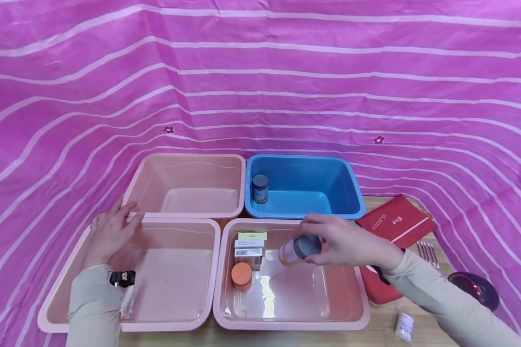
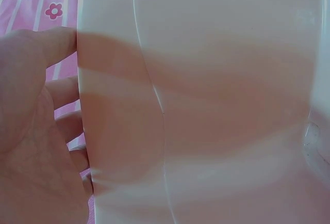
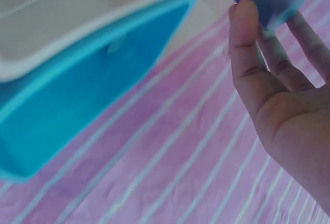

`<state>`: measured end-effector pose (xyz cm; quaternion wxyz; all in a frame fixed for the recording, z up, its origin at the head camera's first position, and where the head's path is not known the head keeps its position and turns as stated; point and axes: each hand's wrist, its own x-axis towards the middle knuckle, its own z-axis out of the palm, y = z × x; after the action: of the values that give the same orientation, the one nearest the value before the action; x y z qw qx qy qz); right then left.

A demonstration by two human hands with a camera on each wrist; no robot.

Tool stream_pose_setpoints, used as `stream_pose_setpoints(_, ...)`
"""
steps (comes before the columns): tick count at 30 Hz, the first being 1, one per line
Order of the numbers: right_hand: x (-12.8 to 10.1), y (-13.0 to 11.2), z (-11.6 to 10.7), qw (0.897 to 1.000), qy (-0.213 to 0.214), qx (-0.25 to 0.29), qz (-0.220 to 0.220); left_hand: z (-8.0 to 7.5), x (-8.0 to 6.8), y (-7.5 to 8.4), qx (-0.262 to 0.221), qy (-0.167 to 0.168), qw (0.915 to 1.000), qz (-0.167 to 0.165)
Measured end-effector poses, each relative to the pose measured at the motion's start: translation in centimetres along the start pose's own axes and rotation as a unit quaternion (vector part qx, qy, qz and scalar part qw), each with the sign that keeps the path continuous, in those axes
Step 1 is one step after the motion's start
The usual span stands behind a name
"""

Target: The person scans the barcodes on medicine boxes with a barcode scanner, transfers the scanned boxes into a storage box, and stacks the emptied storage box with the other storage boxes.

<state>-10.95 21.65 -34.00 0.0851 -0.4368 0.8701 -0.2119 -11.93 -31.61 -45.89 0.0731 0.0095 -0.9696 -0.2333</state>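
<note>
Small bottle (image 1: 296, 249) with dark grey cap and orange band: pinched at the cap by the fingertips of the right hand (image 1: 343, 241), tilted over the near-right pink plastic tub (image 1: 292, 322). Left hand (image 1: 109, 232) lies open and flat on the rim of the near-left pink tub (image 1: 65, 289). Judged step: transfer in hand. Next move calls for a firm grip while carrying it beyond the hand to the blue plastic tub (image 1: 345, 180), where a like dark-capped jar (image 1: 260, 188) stands

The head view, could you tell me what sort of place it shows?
Probably a staged sorting table: pink bins and a blue bin before a pink striped backdrop, the right hand holding a bottle.
</note>
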Motion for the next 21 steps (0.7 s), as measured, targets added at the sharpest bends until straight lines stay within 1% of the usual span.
stream_pose_setpoints(3,-1.5,0.6,-1.4,0.999,0.036,0.036,0.005,0.0,0.0,0.0,0.002,0.005,1.0,0.002)
stream_pose_setpoints(5,-2.6,1.1,-2.3,0.997,0.059,0.047,0.007,0.0,-0.1,0.0,0.002,0.007,1.0,0.002)
stream_pose_setpoints(7,-3.7,1.5,-3.0,0.995,0.087,0.042,0.011,-0.1,-0.1,0.0,0.003,0.006,1.0,0.001)
stream_pose_setpoints(10,-5.5,2.4,-3.9,0.991,0.131,0.016,0.021,-0.1,0.0,0.0,0.004,0.002,1.0,0.0)
stream_pose_setpoints(13,-7.3,3.3,-4.6,0.984,0.17,-0.003,0.044,-0.1,0.0,0.0,0.003,0.0,1.0,0.001)
stream_pose_setpoints(16,-9.1,4.3,-4.9,0.978,0.194,-0.003,0.073,-0.1,0.0,0.0,0.001,-0.002,1.0,0.0)
stream_pose_setpoints(21,-11.9,6.5,-4.9,0.969,0.211,-0.007,0.124,-0.1,0.1,0.2,0.0,-0.005,1.0,0.0)
